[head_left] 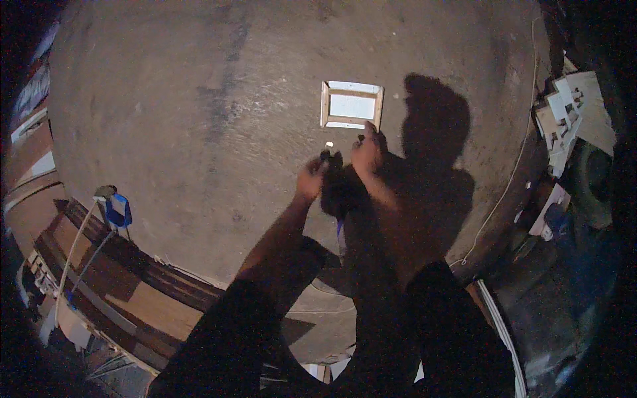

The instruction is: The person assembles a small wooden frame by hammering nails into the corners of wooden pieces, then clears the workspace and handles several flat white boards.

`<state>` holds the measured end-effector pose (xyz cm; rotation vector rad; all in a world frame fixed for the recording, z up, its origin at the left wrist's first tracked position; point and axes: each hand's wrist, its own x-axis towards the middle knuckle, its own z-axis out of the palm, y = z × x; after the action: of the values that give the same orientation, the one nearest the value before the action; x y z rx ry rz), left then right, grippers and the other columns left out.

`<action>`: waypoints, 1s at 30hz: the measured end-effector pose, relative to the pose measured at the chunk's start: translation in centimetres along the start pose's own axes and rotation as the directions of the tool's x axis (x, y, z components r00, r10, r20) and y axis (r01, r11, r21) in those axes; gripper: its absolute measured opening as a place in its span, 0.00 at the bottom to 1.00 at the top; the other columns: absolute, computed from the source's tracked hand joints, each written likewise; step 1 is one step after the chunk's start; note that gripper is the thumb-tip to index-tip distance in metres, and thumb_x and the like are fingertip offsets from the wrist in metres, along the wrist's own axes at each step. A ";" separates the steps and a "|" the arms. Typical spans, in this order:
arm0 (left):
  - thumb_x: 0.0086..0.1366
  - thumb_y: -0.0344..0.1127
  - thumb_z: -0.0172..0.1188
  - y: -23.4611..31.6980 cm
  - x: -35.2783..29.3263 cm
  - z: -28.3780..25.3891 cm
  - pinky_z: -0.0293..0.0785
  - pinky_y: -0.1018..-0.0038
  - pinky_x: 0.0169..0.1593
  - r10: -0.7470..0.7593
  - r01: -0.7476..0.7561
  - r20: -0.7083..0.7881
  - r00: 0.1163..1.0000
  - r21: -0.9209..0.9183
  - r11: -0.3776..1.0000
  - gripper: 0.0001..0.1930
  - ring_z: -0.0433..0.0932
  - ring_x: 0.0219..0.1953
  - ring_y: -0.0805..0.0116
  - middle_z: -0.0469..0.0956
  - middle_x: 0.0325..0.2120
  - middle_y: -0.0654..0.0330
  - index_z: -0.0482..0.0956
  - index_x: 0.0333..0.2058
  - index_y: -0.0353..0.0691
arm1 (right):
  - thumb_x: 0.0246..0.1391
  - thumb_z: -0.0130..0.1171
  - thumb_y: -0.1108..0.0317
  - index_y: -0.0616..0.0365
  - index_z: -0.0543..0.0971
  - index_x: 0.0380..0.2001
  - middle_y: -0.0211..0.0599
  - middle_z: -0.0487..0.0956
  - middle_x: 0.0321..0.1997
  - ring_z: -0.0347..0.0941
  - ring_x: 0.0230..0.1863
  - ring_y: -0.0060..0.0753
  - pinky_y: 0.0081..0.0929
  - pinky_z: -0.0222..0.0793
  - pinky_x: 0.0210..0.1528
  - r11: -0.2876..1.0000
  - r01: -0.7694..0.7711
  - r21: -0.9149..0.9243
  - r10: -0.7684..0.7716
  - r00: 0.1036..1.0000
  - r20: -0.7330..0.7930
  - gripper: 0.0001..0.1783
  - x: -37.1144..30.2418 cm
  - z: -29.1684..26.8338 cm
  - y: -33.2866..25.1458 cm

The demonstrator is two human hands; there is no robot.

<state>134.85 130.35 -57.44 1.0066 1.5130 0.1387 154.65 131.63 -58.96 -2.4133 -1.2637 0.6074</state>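
White wood-rimmed panel lies ahead on the floor, long axis left to right, its near right corner just beside your right hand, the nearer, though I cannot tell whether that or your left hand grips anything.

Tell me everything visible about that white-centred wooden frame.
The small, white-centred wooden frame is rectangular, with pale wood-looking strips and white bands along its far and near edges. It lies on the brown floor. A finger of the bare right hand appears at its near right corner; contact is unclear.
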 end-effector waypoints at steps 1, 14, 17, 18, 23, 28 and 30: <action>0.69 0.43 0.62 -2.5 -2.5 -0.1 0.71 0.70 0.55 0.003 0.002 0.053 0.999 -0.098 0.995 0.23 0.78 0.50 0.65 0.82 0.47 0.52 0.77 0.54 0.31 | 0.45 0.65 0.72 0.56 0.69 0.63 0.52 0.75 0.59 0.75 0.50 0.55 0.45 0.69 0.57 0.989 0.133 -0.067 -0.126 0.987 0.097 0.38 0.1 -0.4 -0.5; 0.69 0.49 0.59 -18.9 -21.2 -13.2 0.78 0.66 0.47 -0.023 0.055 -0.117 0.993 0.283 0.958 0.22 0.82 0.42 0.59 0.83 0.41 0.50 0.80 0.49 0.35 | 0.51 0.59 0.69 0.46 0.67 0.65 0.56 0.82 0.47 0.79 0.48 0.61 0.51 0.74 0.53 0.996 -0.008 -0.093 0.053 0.872 0.487 0.35 3.7 -6.6 -2.8; 0.70 0.48 0.59 -16.3 -24.4 -14.8 0.78 0.71 0.44 -0.372 0.295 -0.148 0.916 -0.378 0.878 0.19 0.81 0.39 0.64 0.83 0.37 0.54 0.81 0.47 0.36 | 0.51 0.59 0.68 0.48 0.69 0.63 0.56 0.82 0.47 0.79 0.48 0.61 0.51 0.74 0.52 1.000 0.006 -0.021 0.004 0.898 0.441 0.33 -4.6 -8.6 -5.9; 0.71 0.47 0.59 -16.1 -25.2 -14.5 0.77 0.73 0.42 -0.311 0.185 -0.154 0.938 -0.536 0.823 0.18 0.80 0.37 0.67 0.83 0.36 0.56 0.81 0.45 0.37 | 0.50 0.59 0.68 0.48 0.70 0.62 0.56 0.82 0.47 0.79 0.48 0.60 0.51 0.74 0.52 1.000 0.022 0.002 -0.021 0.897 0.442 0.32 -7.3 -9.0 -7.6; 0.72 0.46 0.58 1.3 -31.5 -16.0 0.74 0.74 0.39 -0.251 0.203 -0.112 0.962 -0.324 0.924 0.17 0.79 0.35 0.69 0.82 0.31 0.61 0.82 0.43 0.37 | 0.49 0.60 0.67 0.51 0.74 0.59 0.55 0.82 0.47 0.79 0.47 0.59 0.50 0.75 0.51 0.996 -0.014 0.091 -0.036 0.851 0.524 0.30 -19.4 -11.8 -13.9; 0.73 0.47 0.56 7.5 -38.7 -18.0 0.74 0.73 0.40 -0.019 -0.050 -0.237 0.971 -0.283 0.958 0.19 0.78 0.34 0.69 0.82 0.29 0.61 0.82 0.42 0.35 | 0.49 0.60 0.65 0.54 0.78 0.55 0.54 0.82 0.46 0.80 0.46 0.57 0.49 0.75 0.49 0.958 0.175 0.228 -0.241 0.920 0.309 0.27 -27.0 -19.5 -24.4; 0.73 0.47 0.55 7.4 -41.2 -18.8 0.74 0.72 0.40 0.154 -0.186 -0.300 0.941 -0.080 0.979 0.20 0.78 0.33 0.70 0.82 0.29 0.59 0.82 0.42 0.33 | 0.57 0.64 0.57 0.61 0.79 0.52 0.53 0.83 0.45 0.82 0.46 0.52 0.43 0.76 0.49 0.964 0.054 0.261 -0.186 0.838 0.512 0.25 -29.5 -22.7 -28.5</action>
<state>117.00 116.82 -17.36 1.0634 1.6630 0.5070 131.86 120.04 -19.63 -2.0082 -1.4325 1.3791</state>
